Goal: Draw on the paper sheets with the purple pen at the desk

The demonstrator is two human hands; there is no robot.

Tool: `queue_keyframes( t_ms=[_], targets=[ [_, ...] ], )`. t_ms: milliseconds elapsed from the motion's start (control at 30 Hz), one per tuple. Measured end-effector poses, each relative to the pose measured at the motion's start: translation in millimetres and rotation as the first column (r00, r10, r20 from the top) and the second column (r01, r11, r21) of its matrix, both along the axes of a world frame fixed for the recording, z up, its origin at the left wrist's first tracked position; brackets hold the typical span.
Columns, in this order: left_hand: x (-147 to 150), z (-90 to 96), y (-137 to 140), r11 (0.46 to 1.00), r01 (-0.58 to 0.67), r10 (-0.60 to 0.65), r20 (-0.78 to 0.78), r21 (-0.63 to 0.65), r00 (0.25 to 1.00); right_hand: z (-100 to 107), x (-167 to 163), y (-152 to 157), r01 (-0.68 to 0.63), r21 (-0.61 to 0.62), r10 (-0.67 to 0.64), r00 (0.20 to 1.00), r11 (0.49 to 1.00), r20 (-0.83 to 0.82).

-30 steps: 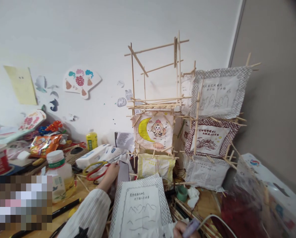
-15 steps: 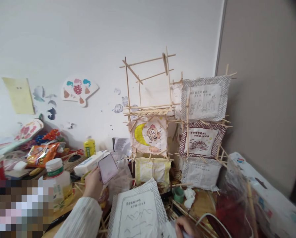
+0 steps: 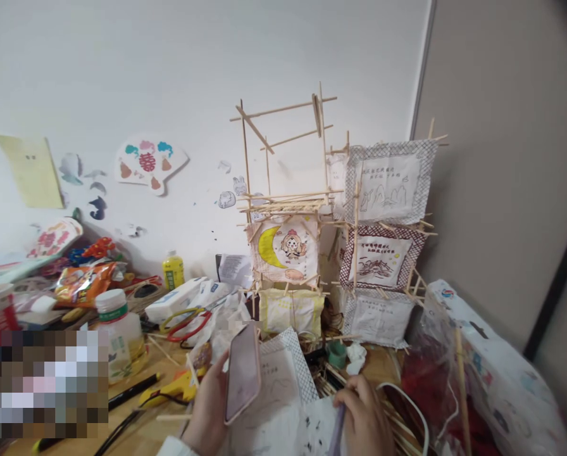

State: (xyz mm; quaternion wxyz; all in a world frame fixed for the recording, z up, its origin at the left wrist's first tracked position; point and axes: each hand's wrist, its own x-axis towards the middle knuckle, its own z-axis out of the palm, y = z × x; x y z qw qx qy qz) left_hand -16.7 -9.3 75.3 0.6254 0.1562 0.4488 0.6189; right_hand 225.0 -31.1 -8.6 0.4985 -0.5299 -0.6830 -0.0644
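Observation:
My left hand (image 3: 208, 405) holds a smartphone (image 3: 243, 373) with a pinkish case, tilted over the drawn sheets. Beneath it lies a white paper (image 3: 283, 361) with a crosshatched border, lettering and line drawings. In my right hand (image 3: 366, 415) is a slim purple pen (image 3: 337, 429), pointing down; its tip is out of sight. Under that pen is a smaller white sheet (image 3: 314, 424) with dark marks. Behind stands a framework of wooden sticks (image 3: 283, 196), with drawn panels such as a yellow moon picture (image 3: 286, 250) fixed to it.
On the left are a yellow glue gun (image 3: 172, 387), scissors (image 3: 191, 324), a drink bottle (image 3: 119, 339) and a black marker (image 3: 134, 391). To the right sit a green tape roll (image 3: 336, 354), a white cable (image 3: 414, 405), a plastic bag (image 3: 428, 380) and a white box (image 3: 497, 373).
My left hand has brought the phone down and right, from near the white box to above the papers, uncovering the scissors and glue gun. My right hand has come further into view with the pen.

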Motion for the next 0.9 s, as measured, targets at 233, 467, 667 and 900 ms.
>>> queue_keyframes(
  t_ms=[233, 467, 667, 900],
  targets=[
    [64.3, -21.8, -35.2, 0.948, 0.197, -0.216, 0.052, 0.249, 0.975, 7.9, -11.3, -4.4, -0.358, -0.115, 0.268, 0.843, 0.927, -0.466],
    [87.4, -44.0, -43.9, 0.916, 0.312, -0.29, -0.12, 0.252, 0.95, 5.9, -21.4, -8.9, -0.573, -0.234, 0.145, 0.539, 0.785, -0.83],
    [93.5, -55.5, -43.6, 0.911, 0.337, -0.314, -0.13, 0.237, 0.941, 8.9, -27.0, -15.3, -0.592, -0.227, 0.183, 0.552, 0.773, -0.814],
    [89.5, -55.7, -47.5, 0.865, 0.404, -0.366, -0.178, 0.297, 0.913, 2.9, -26.9, -14.8, -0.522, -0.255, 0.174, 0.638, 0.814, -0.75]
  ],
)
